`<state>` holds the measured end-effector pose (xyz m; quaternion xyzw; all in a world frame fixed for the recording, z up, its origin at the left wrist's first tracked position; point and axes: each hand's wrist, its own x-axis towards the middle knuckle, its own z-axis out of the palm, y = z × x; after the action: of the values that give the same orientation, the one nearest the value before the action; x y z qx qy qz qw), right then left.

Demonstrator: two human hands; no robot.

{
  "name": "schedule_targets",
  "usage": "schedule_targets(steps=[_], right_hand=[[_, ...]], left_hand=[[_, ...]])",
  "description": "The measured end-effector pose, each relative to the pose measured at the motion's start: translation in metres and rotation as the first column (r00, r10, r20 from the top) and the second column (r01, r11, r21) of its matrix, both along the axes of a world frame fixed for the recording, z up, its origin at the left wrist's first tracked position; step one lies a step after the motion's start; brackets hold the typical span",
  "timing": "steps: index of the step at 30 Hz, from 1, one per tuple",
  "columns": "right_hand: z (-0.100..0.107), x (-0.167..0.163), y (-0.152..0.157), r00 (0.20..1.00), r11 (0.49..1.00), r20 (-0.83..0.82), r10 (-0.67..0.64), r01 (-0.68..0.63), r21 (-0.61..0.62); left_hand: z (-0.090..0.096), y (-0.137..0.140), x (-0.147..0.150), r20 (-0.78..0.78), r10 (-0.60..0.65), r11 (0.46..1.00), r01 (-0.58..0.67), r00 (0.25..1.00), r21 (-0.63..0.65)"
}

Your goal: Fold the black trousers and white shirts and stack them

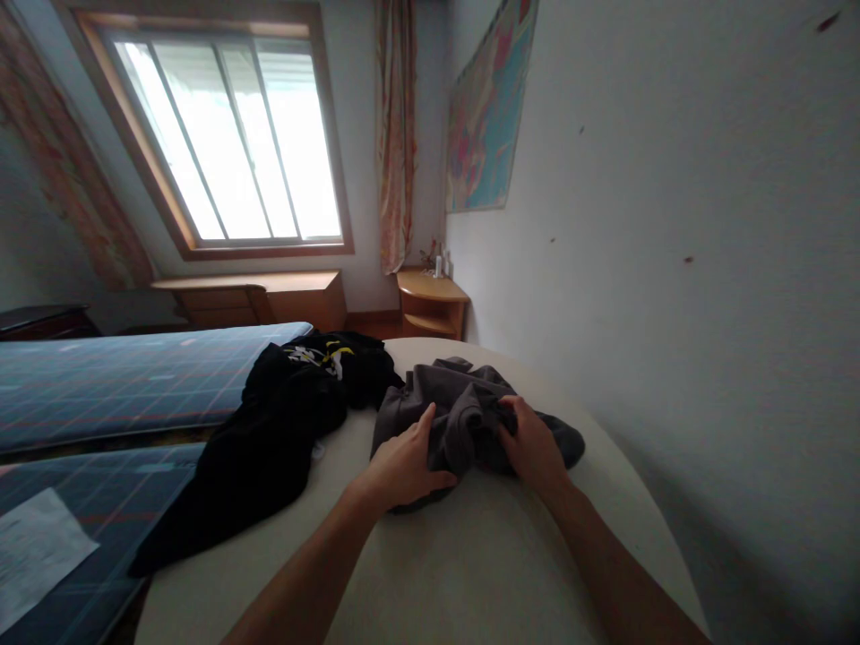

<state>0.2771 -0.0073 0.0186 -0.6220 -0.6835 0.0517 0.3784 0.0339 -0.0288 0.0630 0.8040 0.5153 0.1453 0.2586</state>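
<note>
A crumpled dark grey garment (430, 390) lies bunched on the round cream table (470, 573); its folds hide what kind it is. My left hand (407, 466) rests against its near left side, thumb and forefinger spread apart. On the right, my right hand (534, 443) has its fingers curled into the cloth, pinching a fold near the middle. Left of the grey garment is a black garment (275, 430) with a white and yellow print, heaped on the table and hanging over its left edge.
Blue plaid mattresses (134, 372) stand left of the table, with a sheet of paper (44, 551) on the nearer one. A white wall (672, 358) runs close along the right. A wooden corner shelf (434, 287) and a low desk (269, 287) are at the back.
</note>
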Motion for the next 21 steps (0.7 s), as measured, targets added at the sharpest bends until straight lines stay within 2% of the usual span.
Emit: schedule_targets(steps=[4,8,10,12,16,19,21], right_hand=[[-0.004,0.005,0.004,0.997,0.993,0.057,-0.048,0.042,0.108],[-0.013,0.01,0.01,0.978,0.98,0.149,-0.145,0.121,0.16],[-0.018,0.013,0.012,0.969,0.984,0.185,-0.162,0.144,0.109],[-0.02,0.016,0.013,0.973,0.993,0.2,-0.115,0.118,-0.004],[-0.011,0.02,0.012,0.974,0.971,0.225,-0.001,0.055,-0.234],[0.0,0.021,0.009,0.963,0.95,0.268,0.03,0.056,-0.308],[0.006,0.022,0.006,0.955,0.943,0.289,0.064,0.037,-0.33]], left_hand=[[-0.009,0.003,0.008,-0.172,0.026,0.997,-0.013,0.985,0.076],[-0.018,0.003,0.002,-0.24,-0.124,0.984,0.151,0.963,0.099],[-0.023,0.003,-0.001,-0.258,-0.179,0.98,0.195,0.949,0.039],[-0.026,0.004,-0.001,-0.264,-0.197,0.979,0.203,0.944,-0.006],[-0.025,0.004,0.003,-0.331,-0.176,0.977,0.206,0.927,0.056],[-0.017,0.004,0.003,-0.38,-0.185,0.967,0.236,0.906,0.092],[-0.01,0.005,0.0,-0.36,-0.201,0.97,0.235,0.911,0.054]])
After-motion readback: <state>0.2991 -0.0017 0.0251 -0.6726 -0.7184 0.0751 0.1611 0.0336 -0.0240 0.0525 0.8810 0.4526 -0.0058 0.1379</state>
